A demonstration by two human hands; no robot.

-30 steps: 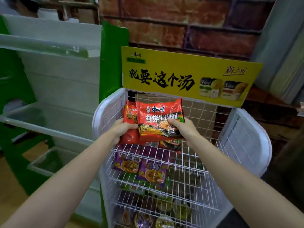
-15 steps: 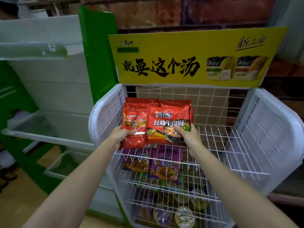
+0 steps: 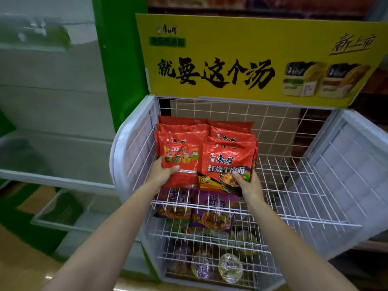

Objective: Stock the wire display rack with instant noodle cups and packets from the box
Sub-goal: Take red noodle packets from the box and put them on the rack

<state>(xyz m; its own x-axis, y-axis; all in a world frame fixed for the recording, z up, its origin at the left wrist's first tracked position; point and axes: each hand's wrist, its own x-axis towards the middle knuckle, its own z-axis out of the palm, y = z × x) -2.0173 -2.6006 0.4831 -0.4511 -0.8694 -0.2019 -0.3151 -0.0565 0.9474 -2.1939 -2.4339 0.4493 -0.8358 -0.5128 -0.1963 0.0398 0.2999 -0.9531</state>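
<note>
We recorded two stacks of glossy red instant noodle packets (image 3: 206, 152) standing side by side at the far left of the top shelf of the white wire display rack (image 3: 294, 185), leaning back toward its rear grid. A second earlier both hands had held a smaller bundle of packets just above the shelf front; half a second ago it had been set further in; at this moment the stacks stood seated on the wire, more rows showing behind the front ones.

Left hand (image 3: 162, 173): fingers curled around the lower left edge of the left front packet, thumb across its face. Right hand (image 3: 246, 183): fingers wrapped around the lower right corner of the right front packet, thumb on the printed bowl. Both hands remained on the packets, neither released.

Judgement: the step in hand was squaring up the red packets after placement. The right half of the top shelf showed bare wire, so stocking looked unfinished.

Outward: purple noodle packets (image 3: 210, 213) lay on the shelf below, and clear-lidded noodle cups (image 3: 230, 267) on the lowest tier. A yellow header sign with black characters (image 3: 252, 59) stood above the rack. A green and white shelving unit (image 3: 84, 122) stood to the left. The supply box was not in view.
</note>
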